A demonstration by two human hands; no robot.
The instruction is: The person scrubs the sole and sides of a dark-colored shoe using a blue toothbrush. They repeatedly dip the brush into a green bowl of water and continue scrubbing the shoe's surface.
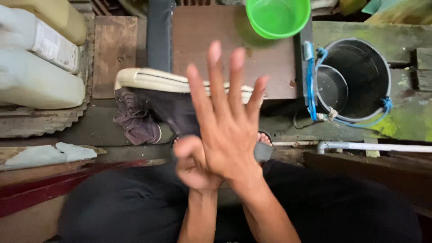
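1. black canvas shoe [168, 105] with a cream rubber sole lies on its side just ahead of the person's knees, sole edge facing the far side, dark laces bunched at its left end.
2. right hand [229, 130] is up in front of the camera, back toward the lens, all fingers straight and spread; it grips nothing and covers the shoe's right half.
3. left hand [193, 166] sits below and partly behind the right one, fingers curled in near the shoe's opening. can't tell whether it actually grips the shoe; the contact is hidden.
4. both forearms come up from the bottom edge, between legs in black trousers [117, 207].
5. shoe rests across a brown wooden board [270, 58] and the dark planks in front of it.
6. green plastic basin [278, 15] stands at the far edge of the board, well apart from the hands.
7. right of the board: a dark metal bucket [360, 81] with a smaller round container inside it, blue cord [310, 81] tied along its rim and left side.
8. white pipe [378, 146] runs along the floor below the bucket, out to the right.
9. far left: white plastic jerrycans [36, 67] stacked, with a yellowish one behind them.
10. toes in a sandal [264, 138] show just right of the right wrist.
11. mossy green concrete [405, 121] around the bucket, a dark red plank [54, 184] at lower left.
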